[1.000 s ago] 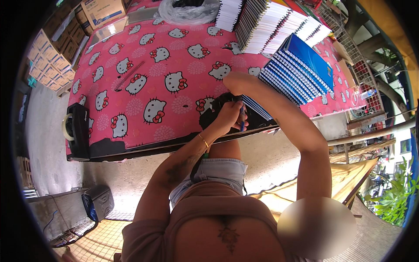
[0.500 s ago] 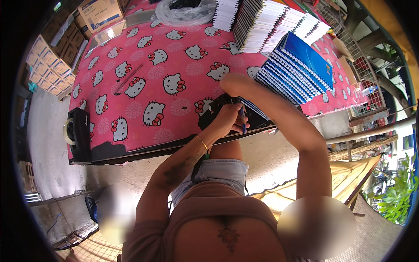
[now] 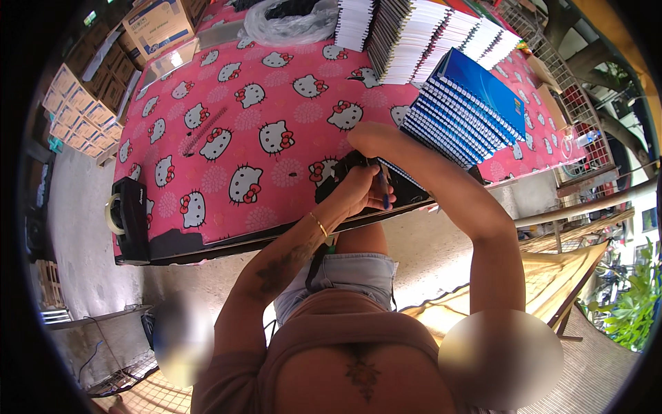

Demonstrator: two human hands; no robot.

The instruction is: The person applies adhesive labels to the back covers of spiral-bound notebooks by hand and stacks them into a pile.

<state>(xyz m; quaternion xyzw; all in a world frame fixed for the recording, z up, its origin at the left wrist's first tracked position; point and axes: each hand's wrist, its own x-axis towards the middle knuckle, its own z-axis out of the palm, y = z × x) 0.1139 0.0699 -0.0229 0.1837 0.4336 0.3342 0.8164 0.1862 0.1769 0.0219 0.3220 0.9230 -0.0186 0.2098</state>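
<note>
At the table's front edge, my left hand (image 3: 362, 188) has its fingers curled around a slim blue-handled tool (image 3: 384, 200), whose kind I cannot make out. My right arm reaches across from the right, and my right hand (image 3: 369, 140) is bent at the wrist just beyond the left one; its fingers are hidden. Beneath the right forearm shows the coiled edge of a spiral notebook (image 3: 403, 174), close to both hands. A stack of blue spiral notebooks (image 3: 469, 110) stands just past that forearm.
Stacks of white-paged coiled books (image 3: 420, 41) stand at the back right of the pink patterned table (image 3: 289, 190). A loose coil (image 3: 205, 131) lies on the cloth. The tape dispenser (image 3: 131, 221) sits at the front left corner, and cartons (image 3: 89, 110) are piled beyond the left side.
The view has shifted slightly. Both hands stay at the notebook's coiled edge, and the blue-handled tool has tilted a little in my left hand.
</note>
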